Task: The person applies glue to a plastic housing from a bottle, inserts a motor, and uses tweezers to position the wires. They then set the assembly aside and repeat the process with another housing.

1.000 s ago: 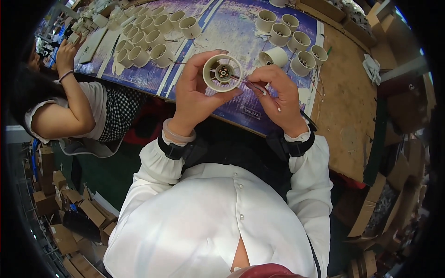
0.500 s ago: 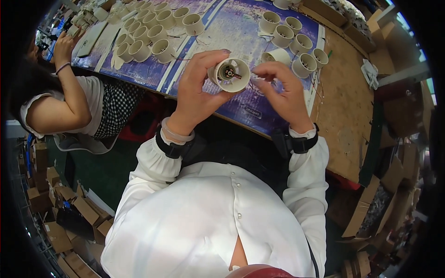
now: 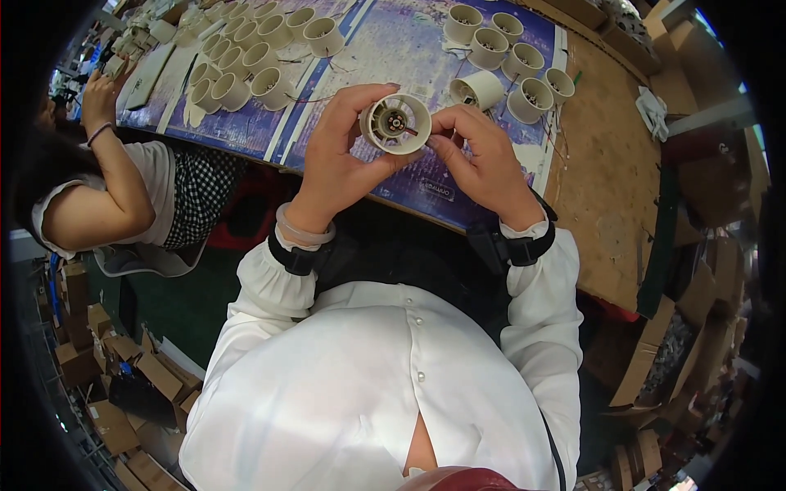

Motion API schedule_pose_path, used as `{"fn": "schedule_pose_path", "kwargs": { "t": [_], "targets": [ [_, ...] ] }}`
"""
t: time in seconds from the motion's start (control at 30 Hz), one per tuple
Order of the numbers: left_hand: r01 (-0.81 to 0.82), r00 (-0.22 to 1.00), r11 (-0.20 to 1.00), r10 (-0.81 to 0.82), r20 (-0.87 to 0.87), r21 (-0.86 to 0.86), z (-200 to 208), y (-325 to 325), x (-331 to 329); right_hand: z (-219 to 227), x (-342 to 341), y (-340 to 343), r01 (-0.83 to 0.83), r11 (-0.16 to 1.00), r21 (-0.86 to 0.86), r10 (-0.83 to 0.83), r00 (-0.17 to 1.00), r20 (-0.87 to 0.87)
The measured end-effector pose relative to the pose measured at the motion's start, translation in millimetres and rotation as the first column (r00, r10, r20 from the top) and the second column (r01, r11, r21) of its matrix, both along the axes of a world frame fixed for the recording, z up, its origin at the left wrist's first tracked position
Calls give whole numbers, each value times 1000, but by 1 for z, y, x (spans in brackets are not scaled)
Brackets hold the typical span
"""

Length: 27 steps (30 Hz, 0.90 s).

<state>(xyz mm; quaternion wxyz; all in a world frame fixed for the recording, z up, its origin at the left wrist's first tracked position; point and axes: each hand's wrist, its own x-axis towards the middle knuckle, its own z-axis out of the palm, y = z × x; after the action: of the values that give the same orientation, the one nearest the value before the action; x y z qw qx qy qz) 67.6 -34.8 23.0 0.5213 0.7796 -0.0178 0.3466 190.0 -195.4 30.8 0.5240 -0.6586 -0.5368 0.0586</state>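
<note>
My left hand (image 3: 334,159) is wrapped round a white cylindrical housing (image 3: 417,123), thumb below and fingers above. The housing's open end is turned up, showing a dark round core with copper-coloured parts and spokes around it. At its right rim, my right hand (image 3: 485,164) has thumb and forefinger pinched together. What lies between those fingertips is too small to make out. Just beyond the right hand, another white housing (image 3: 485,88) lies tipped on its side on the table.
Several white housings with small parts inside, such as one (image 3: 528,102), stand at the back right. More are grouped at the back left (image 3: 270,84) with thin wires trailing. A co-worker (image 3: 98,192) sits at the left. Cardboard boxes (image 3: 671,352) flank the table (image 3: 606,180).
My right hand has come in against the housing's right rim, its fingers closing into a tighter pinch. The housing has shifted slightly left and turned a little in my left hand.
</note>
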Motion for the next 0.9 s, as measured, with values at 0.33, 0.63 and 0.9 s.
{"fn": "schedule_pose_path", "kwargs": {
  "t": [0.33, 0.63, 0.9],
  "targets": [
    [77, 994, 990, -67, -90, 116, 5, 10, -4, -5, 6, 2, 7, 999, 48, -21, 949, 314],
    [109, 989, 990, -117, -94, -87, 0, 7, -6, -1, 2, 0, -28, 999, 25, 21, 964, 265],
    [140, 989, 988, -143, -31, -68, -8, 6, -6, -6, -1, 2, -31, 999, -10, 32, 985, 170]
  ]
}}
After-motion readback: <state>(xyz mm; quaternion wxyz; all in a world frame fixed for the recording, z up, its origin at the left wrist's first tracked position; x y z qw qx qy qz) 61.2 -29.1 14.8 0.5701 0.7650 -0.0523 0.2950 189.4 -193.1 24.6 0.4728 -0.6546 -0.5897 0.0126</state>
